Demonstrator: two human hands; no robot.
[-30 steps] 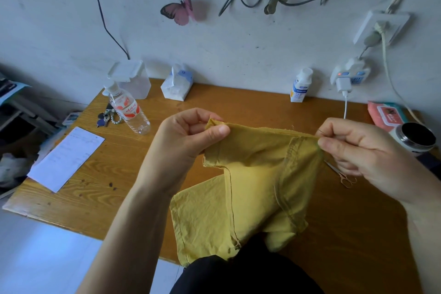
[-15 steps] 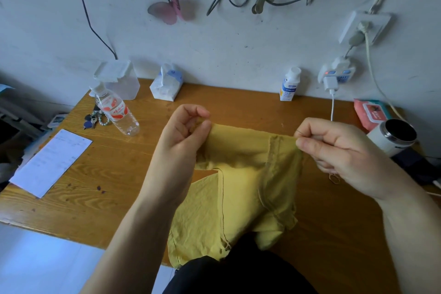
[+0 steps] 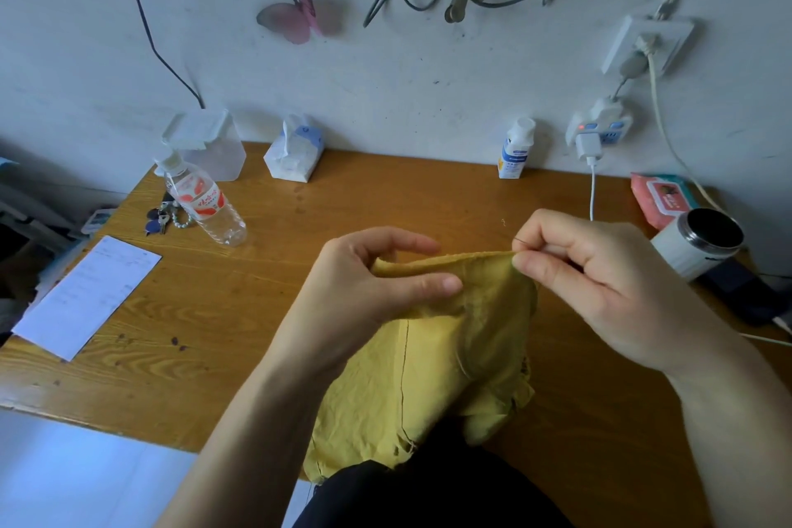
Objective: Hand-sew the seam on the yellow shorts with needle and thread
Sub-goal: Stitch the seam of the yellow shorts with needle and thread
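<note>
Two bare hands hold the yellow shorts (image 3: 450,364) up over the near middle of the wooden table (image 3: 385,201), and the lower cloth hangs past the table's six o'clock edge. The left hand (image 3: 377,283), at the shorts' ten o'clock, pinches the top hem, with the thumb pressed on the front and the fingers curled behind. The right hand (image 3: 600,283), at two o'clock, is closed on the other end of that hem between thumb and forefinger. A short dark line (image 3: 518,239) pokes out at its fingertips, needle or thread, too fine to tell. The hem stretches between the hands. On the table, a water bottle (image 3: 205,206) sits at ten o'clock with keys (image 3: 165,219) just beside it, a paper sheet (image 3: 85,296) at nine, a tissue pack (image 3: 293,154) at eleven and a white flask (image 3: 698,242) at three.
</note>
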